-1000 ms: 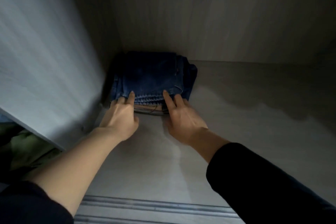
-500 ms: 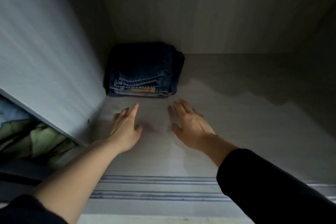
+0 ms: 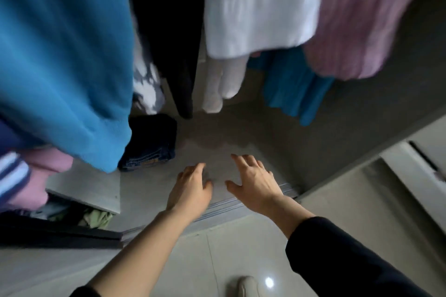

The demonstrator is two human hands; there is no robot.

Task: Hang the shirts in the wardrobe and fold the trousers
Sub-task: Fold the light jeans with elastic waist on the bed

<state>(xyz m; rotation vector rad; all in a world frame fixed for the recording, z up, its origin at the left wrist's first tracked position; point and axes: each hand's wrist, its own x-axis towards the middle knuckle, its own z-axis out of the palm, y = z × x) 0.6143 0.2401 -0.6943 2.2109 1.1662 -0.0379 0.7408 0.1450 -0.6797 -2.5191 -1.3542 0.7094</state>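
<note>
Head view: a pale shoe (image 3: 246,286) stands on the glossy tiled floor (image 3: 169,267) at the foot of a wardrobe (image 3: 366,142). A person reaches in with both arms, the left forearm bare and the right in a dark sleeve (image 3: 342,263). The left hand (image 3: 190,190) and the right hand (image 3: 255,184) are side by side, palms down, fingers straight and spread, gripping nothing. They are over the front of the wardrobe floor (image 3: 241,132), just past the metal sliding track (image 3: 229,204); whether they touch the board cannot be told. Beyond them to the left, clear of both hands, the folded trousers (image 3: 150,144), dark blue denim, lie in a stack on the wardrobe floor. Their left edge is hidden behind the hem of a hanging blue fleece (image 3: 60,55). At lower left a pink garment (image 3: 45,171) hangs beside a striped cuff (image 3: 12,176), above a compartment holding crumpled green cloth (image 3: 99,218). Farther back and above hang a black garment (image 3: 173,31), a white shirt (image 3: 260,7), a mauve knit (image 3: 362,19) and a teal garment (image 3: 294,87), all blurred.
</note>
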